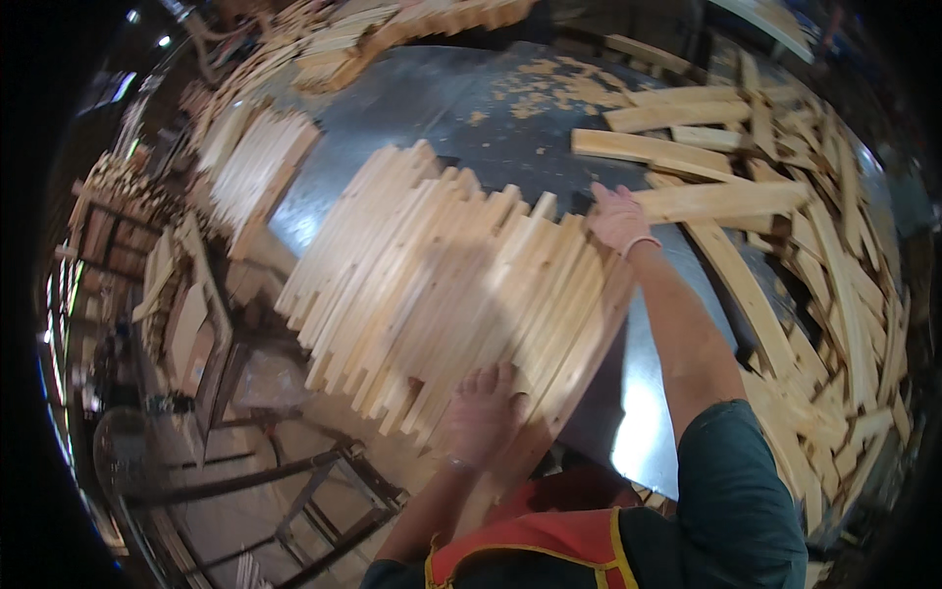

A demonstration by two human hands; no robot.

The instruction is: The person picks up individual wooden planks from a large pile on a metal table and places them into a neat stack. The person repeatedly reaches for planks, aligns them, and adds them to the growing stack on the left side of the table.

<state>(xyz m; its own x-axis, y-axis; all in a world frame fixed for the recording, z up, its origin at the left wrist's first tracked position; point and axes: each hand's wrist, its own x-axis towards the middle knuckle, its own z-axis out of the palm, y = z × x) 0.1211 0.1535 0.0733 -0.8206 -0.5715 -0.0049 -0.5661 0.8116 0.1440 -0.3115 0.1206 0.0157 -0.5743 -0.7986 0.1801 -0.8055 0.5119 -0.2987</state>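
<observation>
A broad row of pale wooden strips (422, 275) lies side by side on the dark metal table, their ends uneven. My left hand (481, 414) rests on the near ends of the strips, towards the right of the row, with its fingers stretched out. At the far right corner of the row, my right hand (620, 220), in a pinkish glove, touches the far ends of the strips with its fingers apart. A loose plank (731, 202) has its end right beside that hand. The undersides of both hands are hidden.
A jumbled heap of loose planks (834, 285) covers the right side of the metal table (392, 98). Wood chips (564, 86) lie at the back. Another stack of strips (260, 167) stands at the left, more wood (412, 25) beyond. A metal frame (285, 481) stands at lower left.
</observation>
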